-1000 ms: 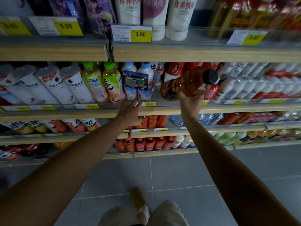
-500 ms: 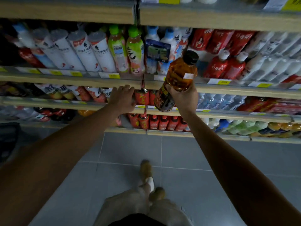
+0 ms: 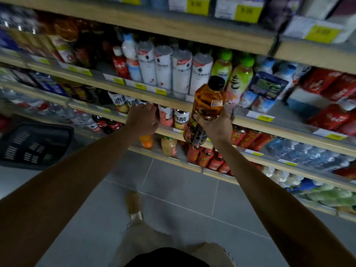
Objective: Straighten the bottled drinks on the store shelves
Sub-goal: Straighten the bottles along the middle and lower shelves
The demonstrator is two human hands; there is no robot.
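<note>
My right hand point(image 3: 215, 125) grips an amber tea bottle point(image 3: 207, 105) with a black cap, held upright in front of the shelves. My left hand point(image 3: 143, 120) reaches to the second shelf and its fingers curl around a bottle point(image 3: 157, 112) there that is mostly hidden behind the hand. Beside it stand tea bottles with white labels point(image 3: 180, 117). On the shelf above stand white bottles point(image 3: 181, 71) and green-capped bottles point(image 3: 239, 78).
Wooden shelf edges point(image 3: 279, 130) with yellow price tags run across the view. Red bottles point(image 3: 208, 157) and water packs point(image 3: 308, 153) fill lower shelves. A dark plastic basket point(image 3: 32, 143) sits on the grey tiled floor at left. My foot point(image 3: 134, 207) is below.
The view has swung left and tilted. My right hand brought the amber bottle down and away from the upper shelf. My left hand dropped from the shelf edge to a bottle one shelf lower.
</note>
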